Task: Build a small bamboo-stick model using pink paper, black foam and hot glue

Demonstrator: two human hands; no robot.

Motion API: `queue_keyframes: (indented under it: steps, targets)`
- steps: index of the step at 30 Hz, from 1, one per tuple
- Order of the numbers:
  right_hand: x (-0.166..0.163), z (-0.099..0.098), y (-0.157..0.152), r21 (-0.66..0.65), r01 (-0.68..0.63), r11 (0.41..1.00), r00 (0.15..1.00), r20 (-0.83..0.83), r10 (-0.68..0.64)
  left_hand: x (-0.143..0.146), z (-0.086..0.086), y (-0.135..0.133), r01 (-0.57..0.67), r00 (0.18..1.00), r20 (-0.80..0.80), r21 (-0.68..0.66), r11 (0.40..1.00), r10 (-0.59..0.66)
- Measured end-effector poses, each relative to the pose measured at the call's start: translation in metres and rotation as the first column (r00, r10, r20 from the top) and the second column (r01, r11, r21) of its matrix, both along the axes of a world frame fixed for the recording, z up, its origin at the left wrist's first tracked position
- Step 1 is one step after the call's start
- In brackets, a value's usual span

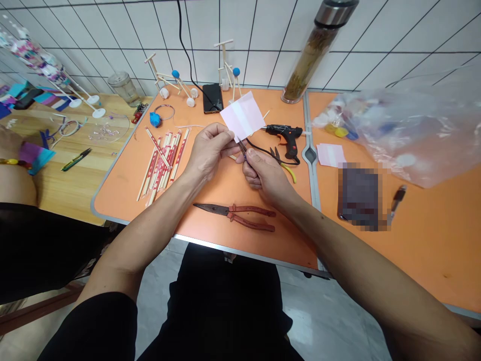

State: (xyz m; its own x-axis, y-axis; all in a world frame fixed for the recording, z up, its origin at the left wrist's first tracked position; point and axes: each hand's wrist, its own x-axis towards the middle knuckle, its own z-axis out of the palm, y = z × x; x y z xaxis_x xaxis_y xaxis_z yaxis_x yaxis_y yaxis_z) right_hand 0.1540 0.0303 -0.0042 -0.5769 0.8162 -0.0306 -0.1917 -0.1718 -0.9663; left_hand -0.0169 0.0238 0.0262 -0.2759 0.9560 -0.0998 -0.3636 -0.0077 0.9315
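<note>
My left hand [212,150] pinches the lower corner of a pale pink sheet of paper [244,116], held up above the orange table. In my right hand [265,170] is a pair of scissors [241,144], its narrow dark blades at the paper's bottom edge. Most of the scissors' handle is hidden by my fingers. Below both hands lie red-handled long-nose pliers [233,210]. Several wrapped chopsticks [165,160] lie left of my left hand. A black glue gun [287,138] and yellow-handled pliers [287,168] are beyond my right hand.
Two stick models with blue balls [175,74] stand at the back by a phone [213,98]. A tea bottle [311,55] leans near the wall. Pink papers [330,155], a plastic bag [409,130] and a pen [398,198] lie right. A co-worker's arm [15,165] is at left.
</note>
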Motion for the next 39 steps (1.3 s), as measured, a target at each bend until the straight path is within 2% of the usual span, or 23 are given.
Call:
queue_keyframes:
  steps: [39]
  targets:
    - [-0.0004, -0.0037, 0.0004, 0.003, -0.006, 1.000, 1.000, -0.003, 0.006, -0.0003, 0.0011, -0.0012, 0.008, 1.000, -0.004, -0.006, 1.000, -0.008]
